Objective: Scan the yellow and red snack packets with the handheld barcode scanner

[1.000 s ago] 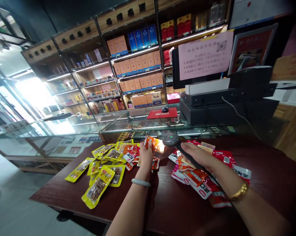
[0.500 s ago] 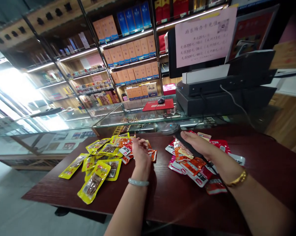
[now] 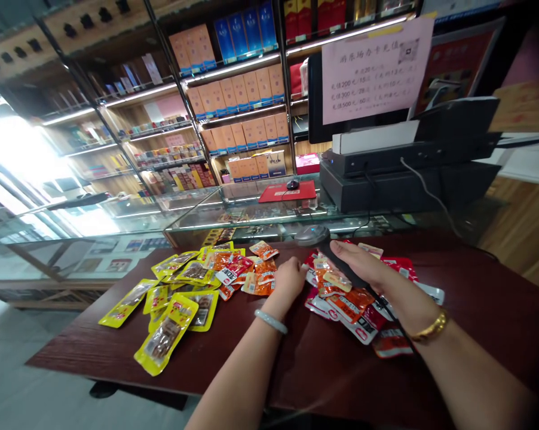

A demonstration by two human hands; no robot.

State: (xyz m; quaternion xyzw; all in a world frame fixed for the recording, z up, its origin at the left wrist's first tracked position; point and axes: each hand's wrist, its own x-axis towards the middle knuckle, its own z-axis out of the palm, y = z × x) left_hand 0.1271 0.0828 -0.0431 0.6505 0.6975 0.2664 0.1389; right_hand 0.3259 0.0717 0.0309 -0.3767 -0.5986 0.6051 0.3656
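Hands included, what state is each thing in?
Left hand: loosely curled, contents hidden
Right hand: closed around barcode scanner
Barcode scanner: blue light lit
Yellow-edged snack packets: loosely heaped
Orange packets: in two groups
Computer mouse: on red mouse pad
Pink notice: partly covering monitor
Shelf lights: lit

Right fingers (image 3: 342, 251) round scanner (image 3: 314, 236); left fingers (image 3: 299, 272) near orange packets (image 3: 265, 273)

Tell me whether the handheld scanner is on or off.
Apparently on: a small blue light glows atop the scanner in the right hand.
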